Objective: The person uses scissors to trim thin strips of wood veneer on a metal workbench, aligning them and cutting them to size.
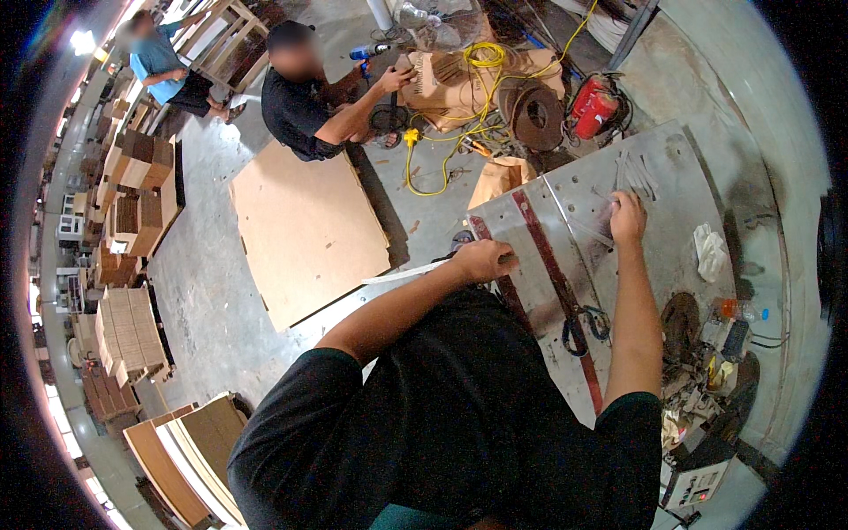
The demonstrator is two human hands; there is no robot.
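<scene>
Grey tbl (pixel 676 159) here, dk red bands (pixel 545 252), wht strip (pixel 406 273), blk scissor handles (pixel 567 338); yellow cord (pixel 486 62) blazing, red extinguisher (pixel 594 110), blue drill (pixel 360 53), tan brd (pixel 309 230)!

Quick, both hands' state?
Left hand: curled, seemingly holding a long thin white strip.
Right hand: near thin grey strips on grey metal table; grip can't be told.

On my remote feed, left of centre: large tan rectangular sheet (pixel 309 234), flat on grey concrete floor (pixel 199 230). Farther left, I see stacks of brown cardboard (pixel 132 327). Top: bright yellow looped cable (pixel 484 56); to its right, red cylindrical fire extinguisher (pixel 594 109). Far right: orange-tinted clear plastic bottle (pixel 742 309), blue-capped.
</scene>
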